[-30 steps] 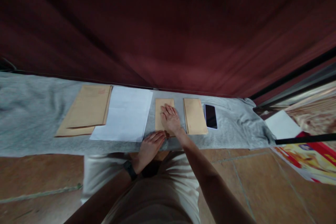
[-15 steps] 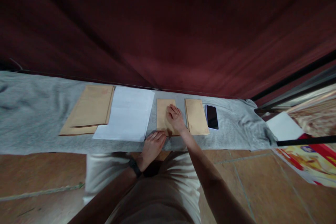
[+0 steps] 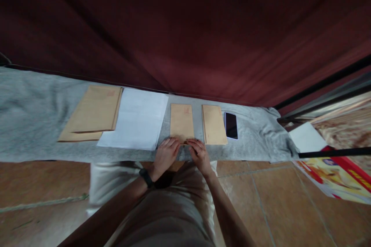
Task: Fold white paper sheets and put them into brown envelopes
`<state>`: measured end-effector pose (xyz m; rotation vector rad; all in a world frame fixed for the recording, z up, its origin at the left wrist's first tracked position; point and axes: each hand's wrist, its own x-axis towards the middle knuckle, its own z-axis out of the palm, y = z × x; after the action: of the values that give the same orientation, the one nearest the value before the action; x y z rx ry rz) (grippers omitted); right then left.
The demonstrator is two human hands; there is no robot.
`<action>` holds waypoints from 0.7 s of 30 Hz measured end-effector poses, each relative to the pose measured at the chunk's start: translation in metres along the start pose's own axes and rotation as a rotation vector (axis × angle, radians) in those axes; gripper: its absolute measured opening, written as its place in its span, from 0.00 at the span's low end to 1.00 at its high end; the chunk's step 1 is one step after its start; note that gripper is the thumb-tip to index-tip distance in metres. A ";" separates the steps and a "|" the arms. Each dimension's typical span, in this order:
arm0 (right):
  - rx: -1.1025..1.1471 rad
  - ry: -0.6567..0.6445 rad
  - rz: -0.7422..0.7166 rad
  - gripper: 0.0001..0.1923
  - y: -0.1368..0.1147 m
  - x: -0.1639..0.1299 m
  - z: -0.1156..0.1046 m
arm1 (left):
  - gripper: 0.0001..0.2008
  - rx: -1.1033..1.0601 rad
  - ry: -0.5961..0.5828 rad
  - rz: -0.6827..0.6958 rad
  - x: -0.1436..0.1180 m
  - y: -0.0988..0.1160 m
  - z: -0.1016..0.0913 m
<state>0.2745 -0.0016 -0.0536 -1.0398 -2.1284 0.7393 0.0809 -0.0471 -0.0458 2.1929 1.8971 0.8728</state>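
Note:
A brown paper envelope [image 3: 181, 119] lies flat in front of me, with a small reddish print near its far right corner. At its near edge, my left hand [image 3: 167, 153] grips the left part with closed fingers. My right hand [image 3: 199, 155] pinches the same edge on the right, and the two hands are close together. Just right of it lies a small stack of brown envelopes [image 3: 214, 125]. To the left are white paper sheets [image 3: 135, 117], next to a pile of larger brown envelopes [image 3: 97, 108].
A grey cloth [image 3: 261, 135] covers the narrow surface. A phone [image 3: 231, 126] lies right of the small stack. Dark red fabric [image 3: 185, 38] rises along the far edge. At the right are a black bar [image 3: 333, 152] and a printed red and yellow box [image 3: 336, 173].
My right hand has moved from the middle of the envelope back to its near edge, uncovering the reddish print. My left hand stays at that edge. The view has shifted slightly.

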 end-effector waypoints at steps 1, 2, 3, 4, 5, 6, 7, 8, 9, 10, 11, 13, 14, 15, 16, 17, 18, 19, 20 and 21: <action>-0.003 0.028 0.026 0.14 -0.001 0.001 0.002 | 0.12 -0.003 0.003 -0.003 0.000 0.000 0.000; -0.011 0.057 0.058 0.14 -0.001 0.003 0.005 | 0.11 -0.006 0.006 -0.007 0.000 0.000 0.001; -0.029 0.085 0.090 0.13 -0.001 0.005 0.008 | 0.11 -0.010 0.007 -0.011 0.001 -0.001 0.001; -0.057 0.110 0.118 0.12 -0.001 0.007 0.011 | 0.11 -0.014 0.007 -0.013 0.001 -0.001 0.002; -0.091 0.131 0.139 0.12 -0.001 0.009 0.014 | 0.10 -0.017 0.007 -0.014 0.001 -0.002 0.003; -0.128 0.147 0.152 0.11 -0.001 0.011 0.017 | 0.10 -0.019 0.009 -0.018 0.001 -0.003 0.004; -0.163 0.159 0.158 0.11 -0.001 0.012 0.019 | 0.10 -0.019 0.012 -0.022 0.001 -0.003 0.004; -0.195 0.168 0.160 0.10 -0.001 0.013 0.021 | 0.10 -0.019 0.013 -0.024 0.001 -0.004 0.005; -0.220 0.175 0.158 0.10 -0.002 0.013 0.022 | 0.10 -0.018 0.015 -0.027 0.001 -0.004 0.005; -0.237 0.183 0.154 0.10 -0.002 0.013 0.023 | 0.10 -0.016 0.016 -0.029 0.001 -0.004 0.005; -0.246 0.191 0.146 0.11 -0.003 0.011 0.023 | 0.10 -0.013 0.014 -0.030 0.001 -0.004 0.005; -0.243 0.203 0.111 0.13 -0.007 0.007 0.024 | 0.11 -0.007 0.000 -0.023 0.001 -0.004 0.005; -0.231 0.197 0.082 0.14 -0.009 0.004 0.025 | 0.11 -0.004 -0.010 -0.016 0.001 -0.004 0.004; -0.214 0.177 0.045 0.16 -0.013 0.001 0.027 | 0.11 0.000 -0.018 -0.011 0.001 -0.004 0.004; -0.199 0.144 0.003 0.18 -0.017 -0.003 0.030 | 0.12 0.002 -0.026 -0.007 0.000 -0.004 0.005; -0.189 0.100 -0.037 0.19 -0.021 -0.007 0.032 | 0.12 0.002 -0.034 -0.003 0.000 -0.004 0.005; -0.189 0.052 -0.069 0.20 -0.025 -0.011 0.035 | 0.13 0.003 -0.045 0.001 -0.001 -0.005 0.006; -0.201 0.012 -0.089 0.22 -0.029 -0.015 0.038 | 0.13 0.005 -0.057 0.004 -0.002 -0.006 0.006; -0.219 -0.019 -0.096 0.23 -0.032 -0.018 0.041 | 0.14 0.010 -0.071 0.008 -0.004 -0.007 0.007; -0.239 -0.040 -0.093 0.24 -0.035 -0.020 0.043 | 0.15 0.016 -0.085 0.017 -0.005 -0.007 0.007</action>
<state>0.2361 -0.0452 -0.0621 -1.0465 -2.3243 0.4733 0.0774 -0.0486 -0.0563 2.2203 1.8563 0.7569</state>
